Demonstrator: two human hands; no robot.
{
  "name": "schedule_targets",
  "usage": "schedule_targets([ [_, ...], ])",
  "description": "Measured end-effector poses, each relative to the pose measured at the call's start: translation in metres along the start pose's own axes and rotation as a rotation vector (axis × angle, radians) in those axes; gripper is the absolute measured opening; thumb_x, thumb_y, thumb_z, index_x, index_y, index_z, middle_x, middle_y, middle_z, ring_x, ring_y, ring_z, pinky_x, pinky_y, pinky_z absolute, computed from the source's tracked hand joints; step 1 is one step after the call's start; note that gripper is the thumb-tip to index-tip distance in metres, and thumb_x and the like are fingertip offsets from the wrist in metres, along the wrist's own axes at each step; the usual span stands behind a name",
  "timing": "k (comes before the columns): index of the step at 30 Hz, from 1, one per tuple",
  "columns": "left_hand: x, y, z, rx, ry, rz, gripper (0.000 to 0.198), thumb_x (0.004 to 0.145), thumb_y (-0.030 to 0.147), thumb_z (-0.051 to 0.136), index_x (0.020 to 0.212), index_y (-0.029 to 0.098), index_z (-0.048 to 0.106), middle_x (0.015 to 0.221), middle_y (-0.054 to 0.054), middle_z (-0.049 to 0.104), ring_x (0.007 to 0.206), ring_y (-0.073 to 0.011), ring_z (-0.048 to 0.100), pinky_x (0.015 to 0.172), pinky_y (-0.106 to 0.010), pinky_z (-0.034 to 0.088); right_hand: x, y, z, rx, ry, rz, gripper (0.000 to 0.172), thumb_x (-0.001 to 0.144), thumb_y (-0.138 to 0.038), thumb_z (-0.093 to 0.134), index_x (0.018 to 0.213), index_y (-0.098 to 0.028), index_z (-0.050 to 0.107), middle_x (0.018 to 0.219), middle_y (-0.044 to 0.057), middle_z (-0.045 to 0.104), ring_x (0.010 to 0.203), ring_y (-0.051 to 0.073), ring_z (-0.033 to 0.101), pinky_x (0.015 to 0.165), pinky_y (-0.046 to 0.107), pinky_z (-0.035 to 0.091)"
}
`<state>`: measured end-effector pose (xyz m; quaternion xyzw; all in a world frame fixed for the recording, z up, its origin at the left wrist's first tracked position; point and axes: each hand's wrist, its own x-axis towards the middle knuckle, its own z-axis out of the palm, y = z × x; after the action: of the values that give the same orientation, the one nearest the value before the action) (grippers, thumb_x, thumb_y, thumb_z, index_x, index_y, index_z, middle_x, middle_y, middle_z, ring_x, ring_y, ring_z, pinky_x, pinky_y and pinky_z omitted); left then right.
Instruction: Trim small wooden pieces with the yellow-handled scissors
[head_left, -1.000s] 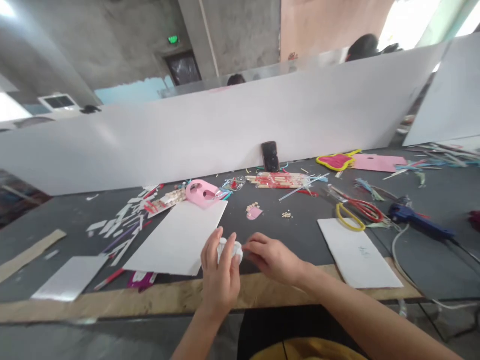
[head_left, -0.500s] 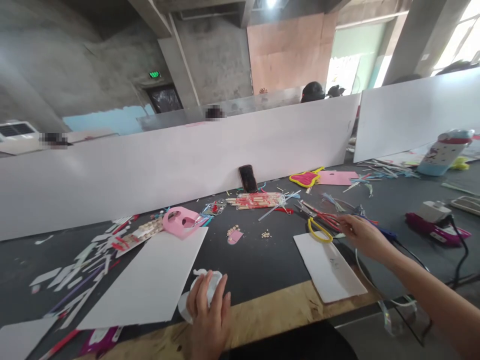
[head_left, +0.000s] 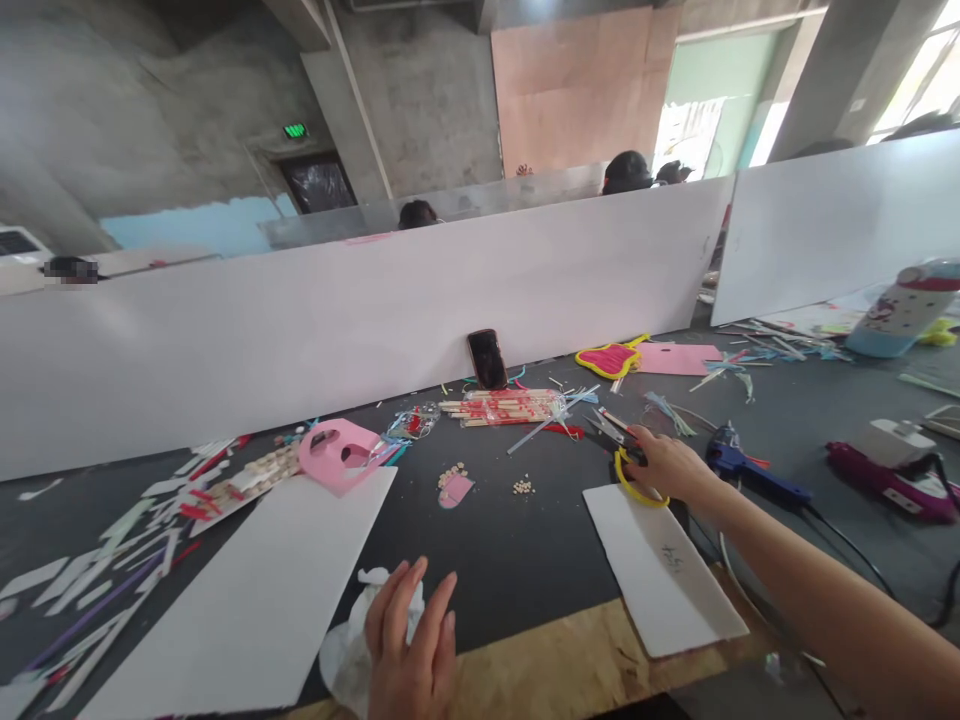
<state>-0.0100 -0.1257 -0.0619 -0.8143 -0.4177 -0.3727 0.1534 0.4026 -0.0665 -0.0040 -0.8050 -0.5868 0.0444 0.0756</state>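
Okay, I'm probably fetching the silver-bladed metal scissors (head_left: 606, 429): left grip (head_left: 411, 664) spread, can't tell if right grip (head_left: 671, 468) is pinching, firm hold needed.

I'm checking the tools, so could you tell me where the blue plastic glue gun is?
In the head view, the blue plastic glue gun lies on the right, between the right hand and the purple object.

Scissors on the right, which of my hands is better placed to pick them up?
Probably your right hand: it is at the scissors, while your left hand is well away, by the crumpled white material.
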Motion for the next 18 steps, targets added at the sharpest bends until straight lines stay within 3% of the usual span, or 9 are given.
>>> schedule_targets([
  [5, 0.056, 0.034, 0.012, -0.323, -0.073, -0.136, 0.049, 0.086, 0.014, 0.050, 0.133, 0.024, 0.040, 0.141, -0.013, 0.034, 0.135, -0.0308, 0.028, 0.104, -0.052, 0.033, -0.006, 0.006, -0.019, 0.246, 0.092, -0.017, 0.051, 0.077, -0.046, 0.054, 0.119, -0.017, 0.050, 0.101, 0.014, 0.063, 0.094, 0.031, 0.059, 0.078, 0.041, 0.044],
  [8, 0.089, 0.053, 0.029, -0.651, -0.109, -0.309, 0.049, 0.090, 0.021, 0.048, 0.137, 0.024, 0.034, 0.144, -0.013, 0.033, 0.136, -0.0271, 0.029, 0.106, -0.048, 0.035, -0.027, -0.017, -0.027, 0.495, 0.061, -0.119, 0.054, 0.086, -0.053, 0.037, 0.127, -0.018, 0.040, 0.105, 0.012, 0.062, 0.089, 0.023, 0.061, 0.075, 0.034, 0.048],
  [10, 0.107, 0.060, 0.042, -0.873, -0.098, -0.395, 0.048, 0.091, 0.028, 0.046, 0.138, 0.023, 0.032, 0.143, -0.014, 0.036, 0.134, -0.0255, 0.034, 0.105, -0.045, 0.038, -0.045, -0.044, -0.028, 0.688, -0.038, -0.223, 0.052, 0.091, -0.056, 0.022, 0.124, -0.021, 0.042, 0.094, 0.007, 0.063, 0.075, 0.017, 0.062, 0.067, 0.030, 0.050],
  [12, 0.121, 0.060, 0.053, -1.008, -0.072, -0.478, 0.047, 0.093, 0.033, 0.044, 0.137, 0.022, 0.032, 0.143, -0.014, 0.036, 0.133, -0.0250, 0.036, 0.105, -0.043, 0.038, -0.060, -0.076, -0.024, 1.236, -0.353, -0.301, 0.047, 0.091, -0.057, 0.031, 0.111, -0.020, 0.050, 0.084, 0.005, 0.061, 0.072, 0.018, 0.061, 0.063, 0.031, 0.050],
  [13, 0.125, 0.058, 0.057, -1.028, -0.046, -0.496, 0.048, 0.093, 0.035, 0.044, 0.137, 0.022, 0.031, 0.143, -0.015, 0.036, 0.134, -0.0254, 0.035, 0.105, -0.044, 0.038, -0.066, -0.090, -0.021, 1.389, -0.480, -0.331, 0.043, 0.090, -0.057, 0.035, 0.105, -0.020, 0.051, 0.080, 0.003, 0.059, 0.070, 0.017, 0.060, 0.062, 0.031, 0.049],
  [15, 0.129, 0.049, 0.062, -0.942, 0.025, -0.468, 0.053, 0.091, 0.037, 0.047, 0.138, 0.022, 0.028, 0.143, -0.016, 0.036, 0.133, -0.0265, 0.035, 0.105, -0.046, 0.036, -0.070, -0.114, -0.012, 1.432, -0.554, -0.384, 0.037, 0.087, -0.055, 0.045, 0.099, -0.020, 0.053, 0.073, 0.000, 0.056, 0.062, 0.014, 0.056, 0.056, 0.028, 0.047],
  [18, 0.124, 0.031, 0.065, -0.655, 0.108, -0.369, 0.055, 0.086, 0.037, 0.054, 0.135, 0.020, 0.034, 0.138, -0.017, 0.038, 0.132, -0.0284, 0.035, 0.105, -0.049, 0.035, -0.065, -0.132, 0.005, 1.313, -0.430, -0.430, 0.046, 0.079, -0.048, 0.060, 0.115, -0.021, 0.049, 0.084, 0.001, 0.059, 0.071, 0.015, 0.058, 0.061, 0.027, 0.048],
])
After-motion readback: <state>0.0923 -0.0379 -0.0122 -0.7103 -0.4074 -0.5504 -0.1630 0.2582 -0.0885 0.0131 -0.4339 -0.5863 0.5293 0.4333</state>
